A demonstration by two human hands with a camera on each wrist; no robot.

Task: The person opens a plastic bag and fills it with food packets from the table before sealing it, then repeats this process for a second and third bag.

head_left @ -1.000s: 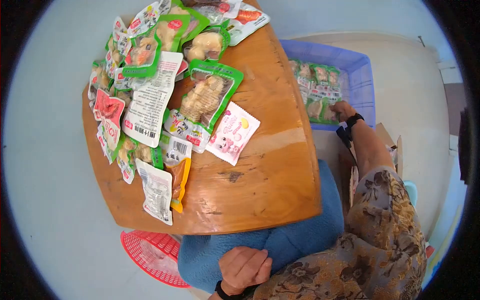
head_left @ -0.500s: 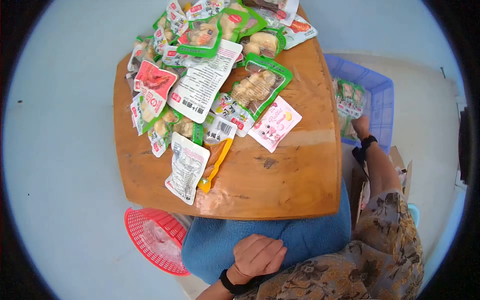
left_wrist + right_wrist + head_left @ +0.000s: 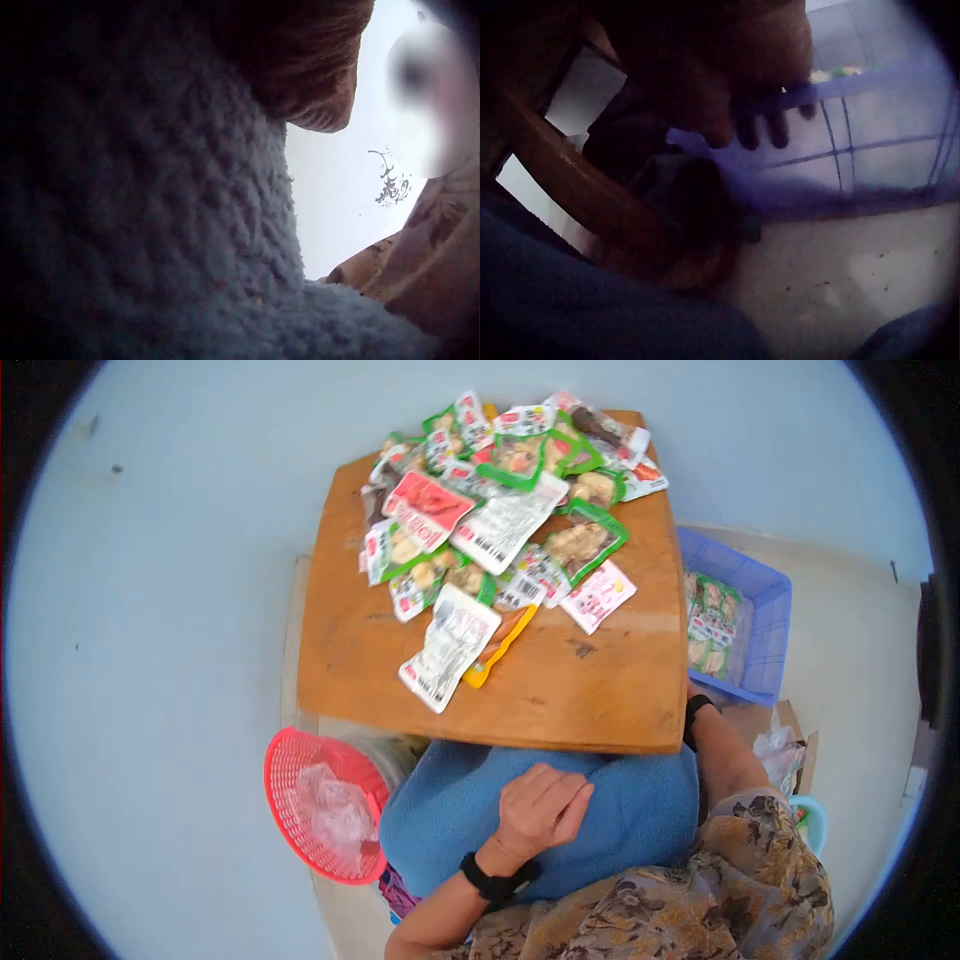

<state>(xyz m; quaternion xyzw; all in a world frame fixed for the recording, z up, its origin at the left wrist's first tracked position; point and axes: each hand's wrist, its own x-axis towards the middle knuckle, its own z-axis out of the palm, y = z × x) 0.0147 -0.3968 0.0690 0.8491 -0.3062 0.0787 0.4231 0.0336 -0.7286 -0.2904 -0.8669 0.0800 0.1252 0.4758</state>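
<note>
On the blue fleece cloth (image 3: pixel 620 790) over the lap lies my left hand (image 3: pixel 543 803), its fingers loosely curled and holding nothing. My right hand (image 3: pixel 746 67) grips the rim of a blue-purple plastic basket (image 3: pixel 885 142), thumb on the near side and fingers showing dark through the wall. In the head view the table edge hides most of that hand at the basket's near corner. Rows of green-and-white food packs (image 3: pixel 712 615) lie inside the basket.
A wooden table (image 3: pixel 600 705) carries a heap of sealed snack packs (image 3: pixel 505 520), with a white pouch (image 3: pixel 452 645) nearest me. A red basket (image 3: pixel 275 800) holding clear plastic stands at left. At right are a cardboard box (image 3: pixel 805 750) and a light-blue tub (image 3: pixel 815 825).
My right hand has come off the packs inside the basket and back to its near rim. The head view has shifted, showing more of the table's far side. The left hand stays on the cloth.
</note>
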